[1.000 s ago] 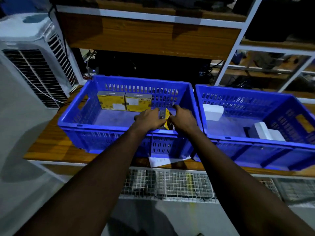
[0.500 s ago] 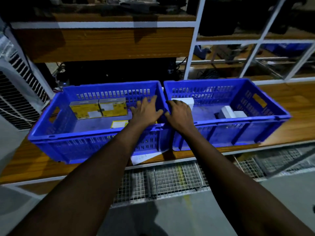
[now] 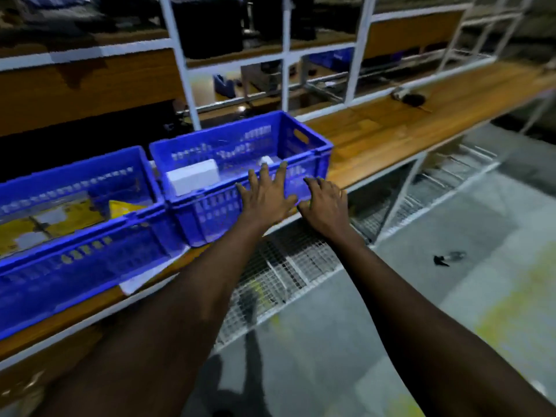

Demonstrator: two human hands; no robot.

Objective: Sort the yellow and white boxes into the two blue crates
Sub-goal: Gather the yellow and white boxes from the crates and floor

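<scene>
Both bare forearms reach up from the bottom of the frame toward its centre. The left hand (image 3: 266,196) is spread flat, palm down, fingers splayed and empty. The right hand (image 3: 325,203), just beside it, is also palm down, fingers loosely extended, holding nothing.

Plastic crates, card boxes, a wooden shelf and wire mesh

Both blue crates, the left crate (image 3: 75,260) and the right crate (image 3: 304,145), look like moulded plastic with slotted, ventilated walls and a slight sheen on the rims. The white box (image 3: 192,176) has a smooth, matt face like plain card; the yellow boxes (image 3: 60,218) look like printed card with pale labels. The shelf board (image 3: 391,133) is wood-grained, orange-brown and faintly glossy. The rack frame (image 3: 358,52) appears to be white-painted metal, and the lower tier (image 3: 288,266) is white wire mesh. A sheet of white paper (image 3: 141,281) lies under the crates. The floor (image 3: 451,296) looks smooth and grey.
</scene>
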